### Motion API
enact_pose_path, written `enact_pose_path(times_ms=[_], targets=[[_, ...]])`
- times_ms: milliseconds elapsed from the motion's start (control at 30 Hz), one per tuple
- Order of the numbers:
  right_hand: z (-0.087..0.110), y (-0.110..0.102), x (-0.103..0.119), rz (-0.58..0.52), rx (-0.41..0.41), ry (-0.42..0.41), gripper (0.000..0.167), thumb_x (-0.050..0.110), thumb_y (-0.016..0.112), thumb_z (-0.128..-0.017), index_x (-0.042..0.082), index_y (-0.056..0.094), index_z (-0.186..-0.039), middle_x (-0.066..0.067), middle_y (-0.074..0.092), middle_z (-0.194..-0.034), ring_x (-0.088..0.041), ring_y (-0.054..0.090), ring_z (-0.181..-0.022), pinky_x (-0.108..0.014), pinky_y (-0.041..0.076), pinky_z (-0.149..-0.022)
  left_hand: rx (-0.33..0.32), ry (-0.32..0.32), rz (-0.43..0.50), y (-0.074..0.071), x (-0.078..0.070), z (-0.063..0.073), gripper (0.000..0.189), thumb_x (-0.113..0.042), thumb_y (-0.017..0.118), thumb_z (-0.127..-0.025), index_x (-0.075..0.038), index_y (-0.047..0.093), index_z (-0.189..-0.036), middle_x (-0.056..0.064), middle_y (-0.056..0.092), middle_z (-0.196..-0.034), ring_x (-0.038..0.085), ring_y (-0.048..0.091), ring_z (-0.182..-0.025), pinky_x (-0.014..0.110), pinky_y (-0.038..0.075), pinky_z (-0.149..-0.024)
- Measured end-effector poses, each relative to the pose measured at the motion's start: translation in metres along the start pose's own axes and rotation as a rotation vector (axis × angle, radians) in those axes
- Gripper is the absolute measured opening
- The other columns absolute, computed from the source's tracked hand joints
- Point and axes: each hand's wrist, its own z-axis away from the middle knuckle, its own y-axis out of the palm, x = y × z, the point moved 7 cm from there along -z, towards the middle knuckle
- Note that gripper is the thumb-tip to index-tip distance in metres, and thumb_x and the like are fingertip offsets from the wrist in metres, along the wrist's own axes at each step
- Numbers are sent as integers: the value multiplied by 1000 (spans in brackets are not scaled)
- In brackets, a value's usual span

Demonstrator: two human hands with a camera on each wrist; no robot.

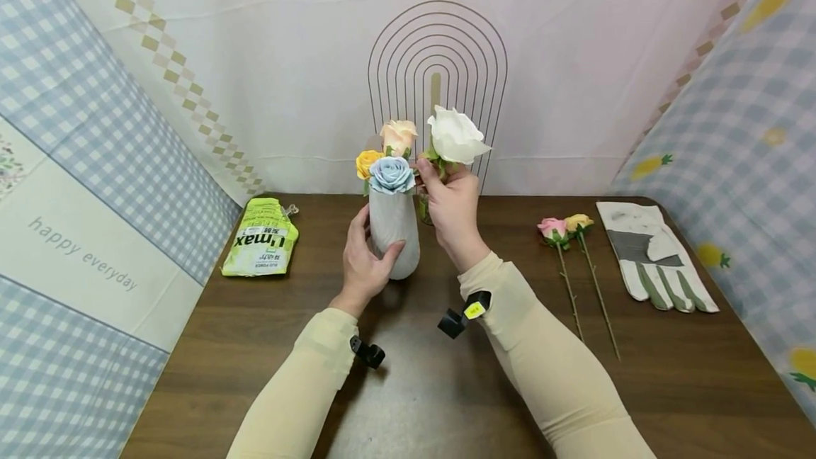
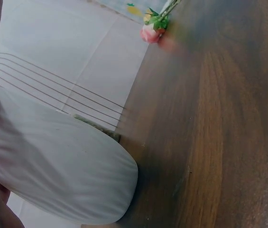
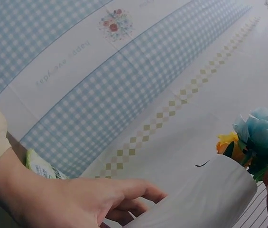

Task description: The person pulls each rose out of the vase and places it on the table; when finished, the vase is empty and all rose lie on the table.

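A white vase (image 1: pixel 394 232) stands on the table, holding a light blue rose (image 1: pixel 392 176), a yellow rose (image 1: pixel 367 163) and a peach rose (image 1: pixel 399 137). My left hand (image 1: pixel 366 261) grips its side, thumb across the front. In the left wrist view the vase (image 2: pixel 62 152) appears tilted, its base by the wood. Just right of the vase's mouth, my right hand (image 1: pixel 455 207) pinches a large white rose (image 1: pixel 455 137) right below its bloom. Most of that rose's stem is hidden behind the hand and vase.
A pink rose (image 1: pixel 552 230) and a yellow-orange rose (image 1: pixel 579 223) lie on the table (image 1: pixel 408 402) at the right, stems toward me. Beyond them lies a white, grey and green glove (image 1: pixel 656 250). At the left sits a lime-green bag (image 1: pixel 261 236). Patterned cloth hangs around the table.
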Motion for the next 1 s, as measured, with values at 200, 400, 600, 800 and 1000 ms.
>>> enact_pose_path(times_ms=[200,400,600,800,1000], targets=[[-5,3,1,55,27,-6,23,13,60,-94,-7,65,-103,-11,68,-87,-12,61,-75,-28,46,-64,-2,18,8,1,-2,-2,82,-24,80,-79,-9,34,-145,12,47,-135,25,52,-118,41,48,-94],[-7,5,-13,6,91,149,22,15,54,-98,-5,58,-108,-1,60,-82,-12,51,-69,-24,42,-58,5,1,0,2,1,-1,82,-26,79,-79,-10,34,-145,11,47,-135,24,51,-119,41,48,-94],[-5,10,-20,-95,168,228,4,6,59,-95,7,59,-99,2,55,-77,-12,47,-67,-23,40,-57,8,-12,5,2,2,0,82,-27,79,-79,-10,34,-145,11,47,-136,24,51,-119,41,48,-95],[-4,5,-25,-76,137,267,9,3,63,-92,10,59,-96,0,59,-87,-9,55,-78,-22,47,-66,8,-17,3,2,2,0,82,-27,80,-78,-10,34,-145,11,47,-135,24,51,-119,41,47,-95],[-2,-1,-19,53,54,239,18,3,69,-87,3,58,-100,-2,57,-84,-10,53,-72,-24,47,-61,8,-14,-1,1,0,0,82,-27,79,-79,-10,34,-145,11,46,-136,24,51,-119,41,48,-95]])
